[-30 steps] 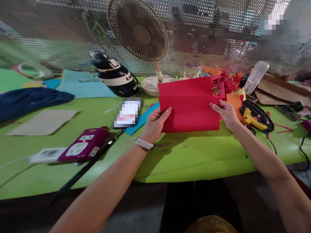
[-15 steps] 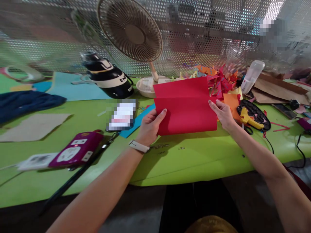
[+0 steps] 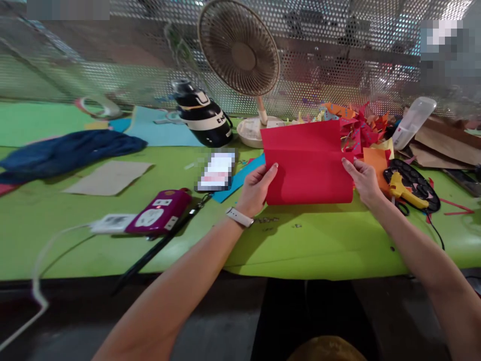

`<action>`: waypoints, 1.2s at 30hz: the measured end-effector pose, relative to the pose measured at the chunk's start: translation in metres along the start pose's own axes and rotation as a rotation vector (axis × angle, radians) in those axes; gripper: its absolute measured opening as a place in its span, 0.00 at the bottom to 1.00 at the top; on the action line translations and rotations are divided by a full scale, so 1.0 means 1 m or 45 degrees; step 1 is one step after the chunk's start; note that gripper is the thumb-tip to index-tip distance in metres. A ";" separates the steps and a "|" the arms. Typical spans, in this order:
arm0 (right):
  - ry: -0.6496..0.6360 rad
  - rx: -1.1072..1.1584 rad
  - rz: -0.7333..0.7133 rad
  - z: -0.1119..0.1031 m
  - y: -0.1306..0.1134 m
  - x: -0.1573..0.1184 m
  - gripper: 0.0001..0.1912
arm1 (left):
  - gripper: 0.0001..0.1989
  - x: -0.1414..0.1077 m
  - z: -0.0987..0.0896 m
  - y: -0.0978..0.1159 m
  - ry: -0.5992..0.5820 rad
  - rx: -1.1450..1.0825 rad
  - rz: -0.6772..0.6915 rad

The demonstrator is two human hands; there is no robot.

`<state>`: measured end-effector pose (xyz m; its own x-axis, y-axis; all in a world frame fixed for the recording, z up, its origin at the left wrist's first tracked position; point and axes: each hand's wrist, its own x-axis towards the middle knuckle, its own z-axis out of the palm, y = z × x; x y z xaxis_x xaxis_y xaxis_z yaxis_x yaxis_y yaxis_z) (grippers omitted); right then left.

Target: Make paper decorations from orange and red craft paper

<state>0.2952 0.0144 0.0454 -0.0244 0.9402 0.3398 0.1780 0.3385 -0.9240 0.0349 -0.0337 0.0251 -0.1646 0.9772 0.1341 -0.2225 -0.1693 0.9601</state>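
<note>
A red sheet of paper [image 3: 308,170] is held up over the green table [image 3: 285,255], with a crease across its upper part and its lower part curving. Its left edge is pinched by my left hand [image 3: 257,189], thumb in front. My right hand [image 3: 364,181] grips the right edge in the same way. Under the paper, a few tiny pieces [image 3: 267,219] lie on the table. A blue paper strip [image 3: 240,179] sits beside my left hand, and an orange paper [image 3: 376,163] is just behind my right hand.
Behind stand a fan [image 3: 244,55] and a black-and-white bottle [image 3: 206,120]. A phone [image 3: 217,170] and a purple power strip [image 3: 161,210] are left. On the right are a yellow glue gun [image 3: 408,193], a black tray [image 3: 432,193], red paper scraps [image 3: 363,133] and a clear bottle [image 3: 415,123].
The view has swung left, so the objects appear farther right. Both hands still hold the red paper, which looks nearly the same in shape.
</note>
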 end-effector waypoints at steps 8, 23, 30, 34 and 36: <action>-0.007 0.020 0.008 -0.002 0.003 0.000 0.34 | 0.16 -0.002 0.001 0.004 -0.055 0.006 0.004; 0.007 -0.012 0.012 -0.003 0.003 0.000 0.34 | 0.16 -0.001 -0.001 0.001 0.035 0.071 0.018; 0.000 -0.026 0.023 -0.003 0.002 -0.001 0.33 | 0.15 -0.003 0.002 0.007 0.074 0.032 -0.022; -0.155 -0.182 0.156 -0.009 0.007 0.002 0.32 | 0.12 0.003 -0.008 0.013 -0.007 0.119 -0.257; -0.325 -0.309 0.232 -0.013 0.012 0.005 0.32 | 0.10 0.008 -0.016 0.013 -0.122 0.205 -0.390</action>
<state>0.3097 0.0225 0.0381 -0.2090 0.9737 0.0913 0.4283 0.1750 -0.8865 0.0152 -0.0305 0.0348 -0.0211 0.9884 -0.1506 -0.0921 0.1480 0.9847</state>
